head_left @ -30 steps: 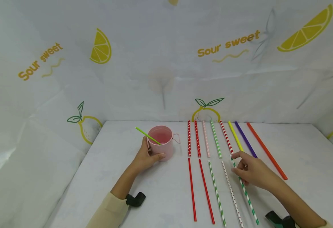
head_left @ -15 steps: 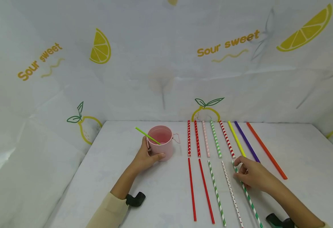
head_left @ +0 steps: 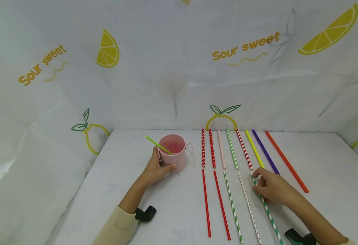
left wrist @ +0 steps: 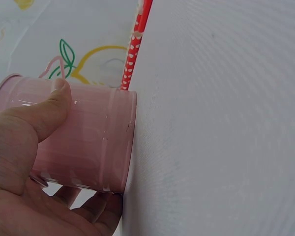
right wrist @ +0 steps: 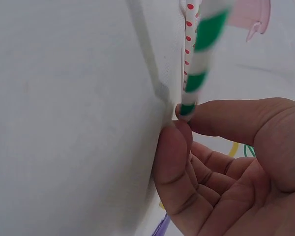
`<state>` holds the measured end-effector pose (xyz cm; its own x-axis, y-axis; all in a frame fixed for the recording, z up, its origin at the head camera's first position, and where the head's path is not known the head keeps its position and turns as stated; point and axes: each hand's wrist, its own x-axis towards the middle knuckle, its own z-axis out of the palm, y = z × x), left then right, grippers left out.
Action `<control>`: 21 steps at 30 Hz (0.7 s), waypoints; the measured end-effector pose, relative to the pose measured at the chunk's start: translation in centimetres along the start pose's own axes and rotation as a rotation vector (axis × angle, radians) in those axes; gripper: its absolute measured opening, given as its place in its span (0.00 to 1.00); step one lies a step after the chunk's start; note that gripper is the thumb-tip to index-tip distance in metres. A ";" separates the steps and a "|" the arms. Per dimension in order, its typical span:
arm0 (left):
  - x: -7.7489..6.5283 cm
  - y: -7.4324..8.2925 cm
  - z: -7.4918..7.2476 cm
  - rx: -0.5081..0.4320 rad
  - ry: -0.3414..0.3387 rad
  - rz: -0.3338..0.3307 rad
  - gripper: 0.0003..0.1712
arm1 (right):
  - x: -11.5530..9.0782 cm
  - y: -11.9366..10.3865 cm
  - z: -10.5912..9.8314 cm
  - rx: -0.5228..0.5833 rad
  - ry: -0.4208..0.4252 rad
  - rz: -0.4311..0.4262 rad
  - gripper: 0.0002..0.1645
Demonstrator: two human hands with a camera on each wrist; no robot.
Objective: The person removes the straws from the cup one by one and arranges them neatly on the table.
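My left hand (head_left: 152, 172) grips a small pink bucket (head_left: 180, 163), thumb across the front and fingers around the side. The bucket stands upright on the table, and a lime-green straw (head_left: 154, 142) leans in it over the rim. In the left wrist view the thumb lies along the wall of the bucket (left wrist: 88, 142). My right hand (head_left: 274, 187) pinches a green-and-white striped straw (head_left: 271, 217) between thumb and fingers. The right wrist view shows this striped straw (right wrist: 209, 34) running to the fingertips, close beside the table surface; its far end is partly covered there.
Straws lie in two rows right of the bucket. The back row holds red dotted, pink, striped, yellow (head_left: 254, 149), purple (head_left: 265, 151) and orange (head_left: 286, 161) ones. The front row has red straws (head_left: 206, 204), a green-striped straw (head_left: 233, 207) and a dotted straw (head_left: 250, 209).
My right hand has shifted slightly right and toward me with the green-and-white straw, leaving a gap below the red-striped straw. The left hand and bucket have stayed in place.
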<state>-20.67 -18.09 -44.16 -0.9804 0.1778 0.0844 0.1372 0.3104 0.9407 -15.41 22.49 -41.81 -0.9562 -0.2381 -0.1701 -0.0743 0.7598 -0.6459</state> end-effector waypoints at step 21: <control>-1.5 4.0 -0.1 -0.015 -0.012 -0.011 0.50 | 0.1 -0.3 -1.4 -0.090 -0.012 -0.042 0.27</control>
<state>-18.65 -17.18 -40.55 -0.9800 0.1861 0.0704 0.1246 0.2985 0.9463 -15.86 23.08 -40.54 -0.9484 -0.2773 -0.1535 -0.1396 0.8001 -0.5834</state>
